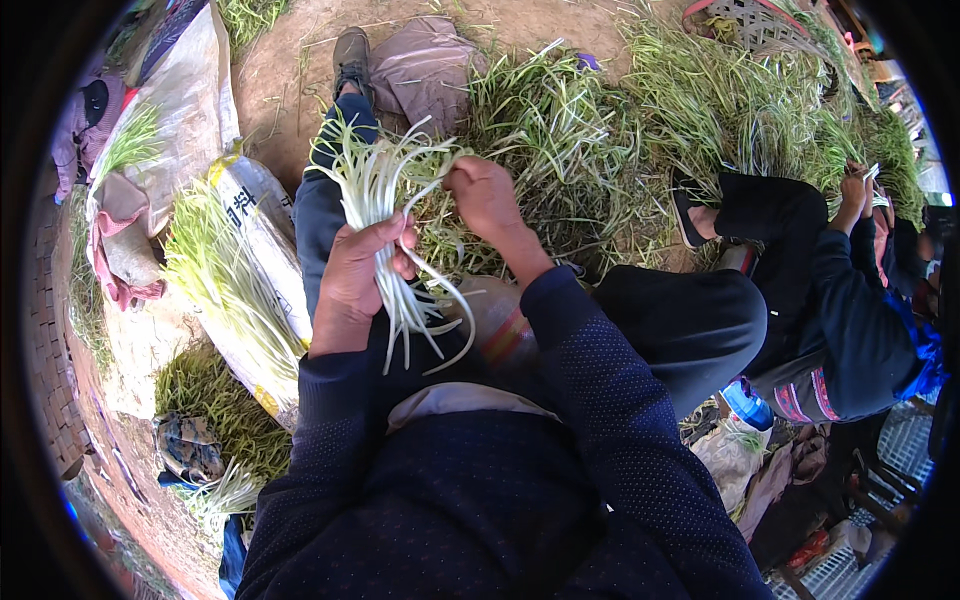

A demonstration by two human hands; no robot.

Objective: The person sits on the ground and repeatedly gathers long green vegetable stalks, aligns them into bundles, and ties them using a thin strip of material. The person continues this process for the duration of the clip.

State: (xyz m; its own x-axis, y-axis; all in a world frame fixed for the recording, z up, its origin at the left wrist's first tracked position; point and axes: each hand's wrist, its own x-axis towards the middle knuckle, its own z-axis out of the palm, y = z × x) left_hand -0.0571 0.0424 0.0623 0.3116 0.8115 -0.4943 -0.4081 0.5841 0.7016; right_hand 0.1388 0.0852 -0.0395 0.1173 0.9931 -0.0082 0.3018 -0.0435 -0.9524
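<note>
My left hand (367, 262) is closed around a loose bunch of pale, long-stemmed greens (375, 187), held above my lap. The stems' white ends hang below the fist and their thin, greener ends fan out above it. Just right of the bunch, my right hand (484, 196) pinches one long stem near its upper part; that stem curves down past my left hand. A large heap of green stalks and leaves (562, 142) lies on the ground beyond my right hand. Left of my leg, trimmed pale greens (225, 277) lie on a white woven sack (262, 225).
A person (862, 322) in dark clothes sits at the right, hands on greens. More stalks (720, 97) spread at the top right. A brownish cloth sack (420, 67) lies by my shoe. Darker greens (225, 412) and a pale bundle (225, 491) lie at the lower left.
</note>
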